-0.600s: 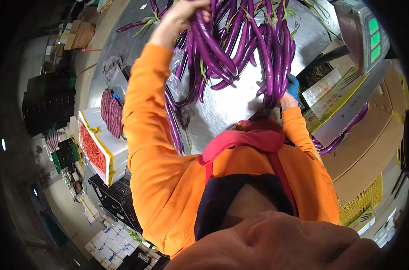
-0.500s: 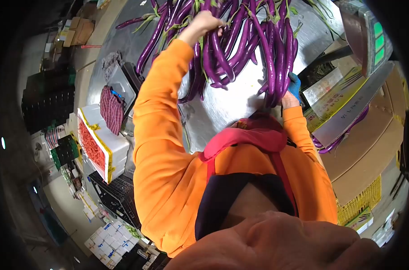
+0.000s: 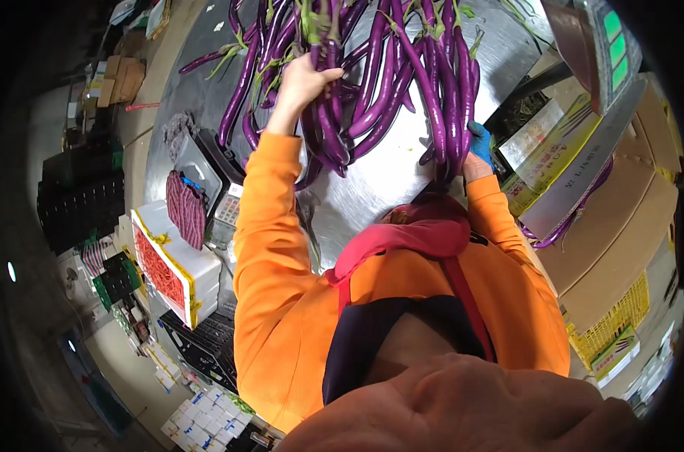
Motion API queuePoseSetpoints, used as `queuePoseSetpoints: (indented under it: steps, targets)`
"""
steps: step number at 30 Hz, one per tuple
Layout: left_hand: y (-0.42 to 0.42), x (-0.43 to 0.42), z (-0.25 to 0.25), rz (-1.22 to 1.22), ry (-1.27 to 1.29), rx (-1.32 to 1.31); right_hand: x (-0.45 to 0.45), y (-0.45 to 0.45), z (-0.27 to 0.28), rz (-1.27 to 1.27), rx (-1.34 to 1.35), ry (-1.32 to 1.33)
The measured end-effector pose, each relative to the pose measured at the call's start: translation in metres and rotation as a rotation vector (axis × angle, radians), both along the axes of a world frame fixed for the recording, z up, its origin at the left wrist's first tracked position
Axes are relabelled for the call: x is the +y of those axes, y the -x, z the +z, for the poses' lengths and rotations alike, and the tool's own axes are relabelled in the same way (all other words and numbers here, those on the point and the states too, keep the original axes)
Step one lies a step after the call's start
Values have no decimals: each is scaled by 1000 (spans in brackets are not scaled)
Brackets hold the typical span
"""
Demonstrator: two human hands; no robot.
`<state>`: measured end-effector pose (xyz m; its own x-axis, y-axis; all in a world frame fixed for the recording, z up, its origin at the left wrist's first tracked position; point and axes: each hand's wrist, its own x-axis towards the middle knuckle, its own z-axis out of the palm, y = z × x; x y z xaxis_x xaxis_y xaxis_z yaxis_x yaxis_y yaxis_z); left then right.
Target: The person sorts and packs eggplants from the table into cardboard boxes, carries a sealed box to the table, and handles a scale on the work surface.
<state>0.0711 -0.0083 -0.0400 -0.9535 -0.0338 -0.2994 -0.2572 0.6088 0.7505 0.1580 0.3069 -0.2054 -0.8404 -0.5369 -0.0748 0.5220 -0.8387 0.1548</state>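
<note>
Long purple eggplants [image 3: 383, 98] with green stems lie across a shiny metal table [image 3: 372, 181]. My left hand [image 3: 306, 81], bare, is closed around eggplants near their stem ends, and their tips hang toward me. At the right side of the pile, my right hand [image 3: 477, 154], partly covered in blue, holds the lower part of a bundle of eggplants [image 3: 451, 113]. The bundle hides some of its fingers. Other eggplants lie loose to the left of my left hand.
A scale display [image 3: 615, 49] stands at the upper right, above an open cardboard box [image 3: 609, 218]. On the left are a striped cloth [image 3: 186, 211], a calculator [image 3: 229, 207] and a white foam box [image 3: 184, 264] with red strands.
With eggplants in its grip, my left hand has shifted left and a little down since the last frame. My right hand stays at the bundle. The whole view has shifted slightly.
</note>
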Motion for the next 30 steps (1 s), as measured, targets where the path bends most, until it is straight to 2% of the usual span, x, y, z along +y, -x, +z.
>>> queuePoseSetpoints:
  steps: [1, 3, 4, 6, 8, 10, 12, 13, 14, 15, 16, 19, 23, 26, 28, 30]
  targets:
    - [-4, 0, 23, -12, 3, 4, -2, 1, 3, -21, 27, 18]
    - [-5, 4, 66, 67, -334, -8, -4, 1, 11, -23, 45, 30]
    - [2, 6, 76, 61, -337, -5, -5, 0, 15, -14, 58, 37]
    - [17, 11, 88, -4, -531, -48, -3, -2, 13, -12, 68, 38]
    - [32, 21, 77, -43, -636, -80, -4, -3, -4, 24, -61, -65]
    - [57, 49, 44, -81, -900, -118, -2, -1, -9, 34, -131, -119]
    - [81, 66, -5, -2, -972, -169, -5, 1, -8, 5, -181, -94]
    - [84, 77, -39, -2, -977, -180, -5, -2, -6, -9, -209, -85]
    - [82, 89, -76, 124, -940, -100, -5, -4, -3, -11, -217, -90]
    - [79, 96, -99, 246, -897, -13, -7, -3, 2, -48, -137, -144]
    - [74, 100, -111, 246, -899, -14, -8, 0, 6, -85, -55, -197]
    - [46, 107, -131, 369, -594, 489, -6, 1, 9, -121, 20, -240]
    - [-7, 106, -107, 484, -495, 353, -4, 2, 13, -85, 42, -221]
    - [-35, 110, -120, 512, -510, 315, -6, 4, 18, -60, 66, -213]
    - [-46, 119, -121, 529, -523, 301, -9, 3, 20, -84, -20, -266]
    - [-51, 131, -119, 575, -720, 291, -13, 4, 28, -96, -51, -300]
